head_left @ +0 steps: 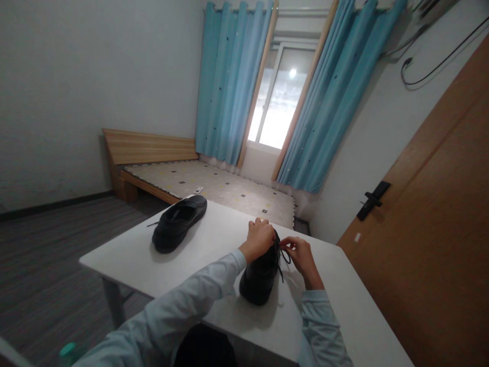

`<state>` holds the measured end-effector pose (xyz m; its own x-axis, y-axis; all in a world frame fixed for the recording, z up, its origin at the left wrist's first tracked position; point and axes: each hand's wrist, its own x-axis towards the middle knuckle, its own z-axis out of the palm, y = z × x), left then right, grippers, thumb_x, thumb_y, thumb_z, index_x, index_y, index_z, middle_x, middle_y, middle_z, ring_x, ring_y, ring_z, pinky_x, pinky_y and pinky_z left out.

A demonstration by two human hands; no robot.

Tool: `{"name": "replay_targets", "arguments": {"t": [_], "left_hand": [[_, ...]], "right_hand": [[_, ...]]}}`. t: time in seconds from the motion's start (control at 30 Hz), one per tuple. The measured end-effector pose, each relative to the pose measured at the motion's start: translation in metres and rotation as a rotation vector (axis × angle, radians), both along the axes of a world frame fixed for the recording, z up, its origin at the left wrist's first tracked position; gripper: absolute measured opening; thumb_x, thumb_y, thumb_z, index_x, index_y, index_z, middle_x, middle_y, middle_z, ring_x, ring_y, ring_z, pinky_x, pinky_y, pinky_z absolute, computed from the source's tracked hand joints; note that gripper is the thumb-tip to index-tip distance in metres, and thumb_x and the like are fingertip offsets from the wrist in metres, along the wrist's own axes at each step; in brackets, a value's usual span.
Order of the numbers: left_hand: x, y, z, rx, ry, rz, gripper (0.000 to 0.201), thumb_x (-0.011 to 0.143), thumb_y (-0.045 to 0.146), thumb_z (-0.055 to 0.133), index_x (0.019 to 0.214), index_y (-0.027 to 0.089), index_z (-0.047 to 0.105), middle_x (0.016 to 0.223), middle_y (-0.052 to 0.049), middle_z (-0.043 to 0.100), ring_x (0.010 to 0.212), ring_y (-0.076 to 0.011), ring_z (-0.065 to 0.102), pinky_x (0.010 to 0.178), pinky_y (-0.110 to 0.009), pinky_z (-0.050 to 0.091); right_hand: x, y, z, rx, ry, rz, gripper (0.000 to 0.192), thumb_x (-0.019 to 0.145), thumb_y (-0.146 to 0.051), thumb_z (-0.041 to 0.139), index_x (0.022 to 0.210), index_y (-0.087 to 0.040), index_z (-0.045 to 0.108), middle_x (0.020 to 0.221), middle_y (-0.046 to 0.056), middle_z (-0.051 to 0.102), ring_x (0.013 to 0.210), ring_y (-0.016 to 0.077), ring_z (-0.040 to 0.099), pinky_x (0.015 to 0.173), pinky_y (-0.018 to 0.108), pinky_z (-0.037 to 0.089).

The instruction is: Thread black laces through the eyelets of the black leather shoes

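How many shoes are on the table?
2. One black shoe lies alone at the far left of the white table; the other shoe is under the hands, its lace pinched.

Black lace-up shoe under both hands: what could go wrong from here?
1. The right hand pinches the thin black lace with fingertips only; it could slip free.
2. The left hand covers the top of the black leather shoe, hiding the eyelets, so the lace may get misrouted.
3. The second black shoe lies close to the white table edge; a nudge might drop it.
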<state>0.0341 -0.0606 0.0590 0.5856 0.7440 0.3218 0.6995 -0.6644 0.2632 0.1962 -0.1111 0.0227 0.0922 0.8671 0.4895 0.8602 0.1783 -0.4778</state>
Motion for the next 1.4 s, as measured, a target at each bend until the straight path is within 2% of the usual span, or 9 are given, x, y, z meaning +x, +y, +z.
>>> {"name": "replay_targets", "arguments": {"t": [0.3,0.5,0.63,0.8,0.93,1.03,1.17,1.27,1.4], "left_hand": [[0.002,0.002,-0.008,-0.017,-0.025,-0.024,0.018,0.073,0.022,0.059,0.086,0.023,0.071,0.097,-0.011,0.058,0.099,-0.0296,0.048,0.081,-0.042,0.038],[0.003,-0.001,-0.008,-0.002,-0.021,-0.036,0.018,0.078,0.021,0.052,0.083,0.019,0.07,0.096,-0.012,0.058,0.098,-0.0296,0.049,0.08,-0.042,0.039],[-0.001,-0.003,-0.006,0.008,-0.03,-0.051,0.019,0.078,0.025,0.052,0.082,0.019,0.069,0.096,-0.011,0.06,0.096,-0.029,0.051,0.08,-0.043,0.04],[-0.005,0.002,-0.001,-0.004,-0.031,-0.07,0.018,0.077,0.025,0.052,0.081,0.019,0.068,0.093,-0.009,0.064,0.093,-0.0263,0.055,0.081,-0.04,0.042],[-0.013,0.01,0.01,-0.027,-0.076,-0.076,0.019,0.078,0.027,0.051,0.081,0.018,0.068,0.091,-0.009,0.066,0.088,-0.0246,0.059,0.078,-0.036,0.044],[-0.021,0.018,0.02,-0.086,-0.153,-0.128,0.018,0.079,0.027,0.053,0.082,0.018,0.067,0.091,-0.008,0.067,0.086,-0.0215,0.061,0.078,-0.032,0.045],[-0.029,0.031,0.027,-0.165,-0.266,-0.241,0.014,0.079,0.025,0.054,0.081,0.016,0.065,0.085,-0.005,0.068,0.079,-0.0172,0.061,0.073,-0.027,0.045],[-0.033,0.042,0.025,-0.243,-0.372,-0.309,0.016,0.079,0.027,0.054,0.081,0.015,0.064,0.083,-0.005,0.068,0.078,-0.0164,0.062,0.072,-0.026,0.045],[-0.034,0.055,0.017,-0.373,-0.568,-0.447,0.022,0.081,0.034,0.052,0.082,0.014,0.061,0.084,-0.006,0.068,0.08,-0.0147,0.06,0.074,-0.026,0.045]], "right_hand": [[0.001,0.002,0.0,-0.019,0.071,0.012,0.012,0.071,-0.023,0.057,0.07,-0.02,0.069,0.07,0.003,0.07,0.062,0.0177,0.057,0.065,0.029,0.043],[0.0,0.003,0.001,-0.037,0.056,0.015,0.011,0.071,-0.024,0.057,0.071,-0.019,0.067,0.071,0.003,0.069,0.064,0.0179,0.055,0.063,0.029,0.041],[0.001,0.002,0.001,-0.057,0.071,0.061,0.011,0.07,-0.022,0.057,0.077,-0.019,0.066,0.076,0.004,0.069,0.068,0.0179,0.056,0.065,0.029,0.042],[0.003,-0.001,0.0,-0.039,0.133,0.059,0.024,0.069,-0.025,0.059,0.092,-0.019,0.063,0.086,0.005,0.066,0.071,0.018,0.056,0.063,0.03,0.045],[0.001,-0.001,-0.001,-0.001,0.233,0.09,0.024,0.077,-0.029,0.05,0.094,-0.018,0.063,0.092,0.008,0.066,0.08,0.0194,0.06,0.069,0.031,0.048],[-0.001,0.003,-0.004,0.004,0.244,0.065,0.023,0.078,-0.027,0.047,0.09,-0.018,0.065,0.091,0.009,0.068,0.08,0.0199,0.062,0.072,0.033,0.049],[0.002,0.008,-0.014,-0.017,0.244,-0.038,0.023,0.075,-0.026,0.051,0.09,-0.017,0.066,0.091,0.009,0.07,0.076,0.0211,0.065,0.072,0.035,0.05],[0.006,0.013,-0.024,-0.039,0.259,-0.1,0.023,0.075,-0.026,0.051,0.089,-0.016,0.067,0.09,0.011,0.07,0.075,0.0213,0.066,0.071,0.034,0.051],[0.01,0.019,-0.033,-0.079,0.247,-0.116,0.022,0.071,-0.024,0.055,0.086,-0.015,0.068,0.078,0.01,0.07,0.064,0.0193,0.066,0.064,0.031,0.051]]}}
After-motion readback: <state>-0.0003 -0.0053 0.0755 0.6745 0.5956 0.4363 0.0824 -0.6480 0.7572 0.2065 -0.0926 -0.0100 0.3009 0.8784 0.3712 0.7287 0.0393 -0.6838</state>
